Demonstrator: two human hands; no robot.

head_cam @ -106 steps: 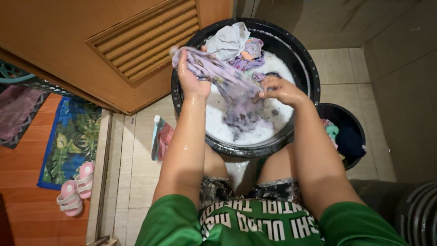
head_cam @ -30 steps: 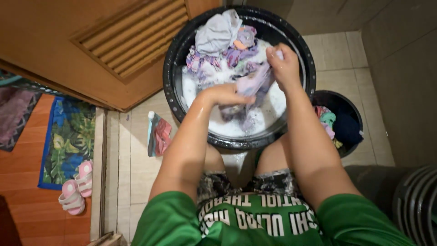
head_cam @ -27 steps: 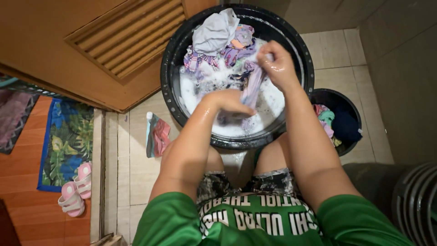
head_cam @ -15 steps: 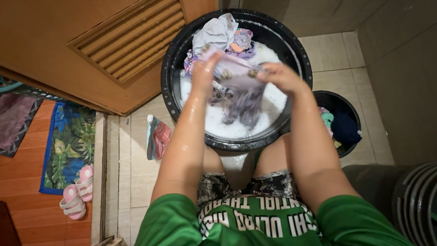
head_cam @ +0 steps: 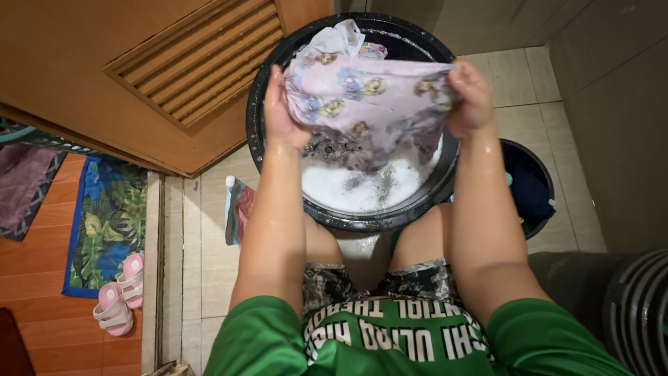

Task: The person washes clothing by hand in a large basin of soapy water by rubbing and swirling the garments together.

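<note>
A wet lavender garment [head_cam: 369, 97] with small printed figures is stretched wide above a big black basin [head_cam: 259, 132] of soapy water. My left hand [head_cam: 278, 115] grips its left edge and my right hand [head_cam: 470, 97] grips its right edge. Both forearms are wet. More clothes, a white piece [head_cam: 332, 40] and coloured ones, lie at the far side of the basin, partly hidden by the spread cloth. White suds [head_cam: 362, 188] cover the water below the garment.
A smaller black bucket [head_cam: 532, 191] with dark clothes stands right of the basin. A detergent pouch [head_cam: 238, 209] lies on the tiled floor at left. A wooden louvred door [head_cam: 174, 63] stands behind. Pink sandals [head_cam: 118, 296] and a leafy mat [head_cam: 108, 223] lie far left.
The garment was bunched and rubbed between both hands in the suds. Now both hands have lifted it and pulled apart, spreading it flat above the basin.
</note>
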